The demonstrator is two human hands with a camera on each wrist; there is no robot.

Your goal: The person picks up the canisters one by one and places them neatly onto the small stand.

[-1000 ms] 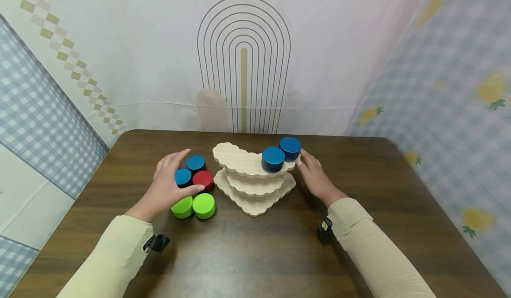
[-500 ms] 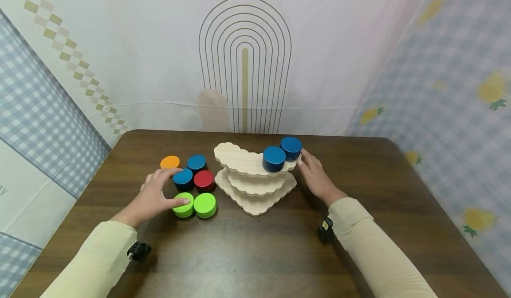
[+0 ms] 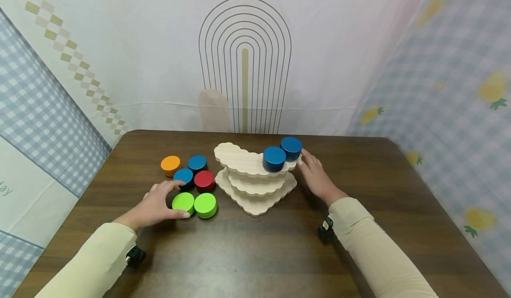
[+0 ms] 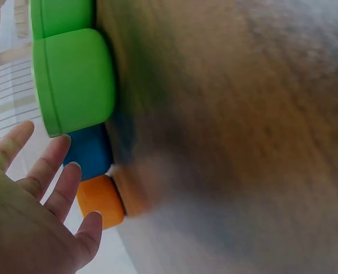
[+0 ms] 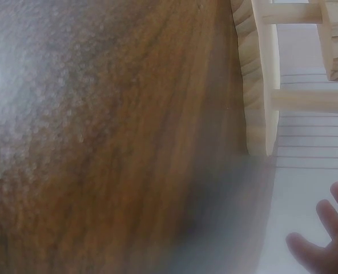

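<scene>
Fingers of the left hand (image 3: pixel 153 205) spread ungripping around the outer green disc (image 3: pixel 183 203), left of the wooden stand (image 3: pixel 241 159), while the right hand (image 3: pixel 318 180) lies loose-fingered at the stand's right end, and the disc looks light, stiff, perhaps slippery, best pinched across its curved sides.
</scene>
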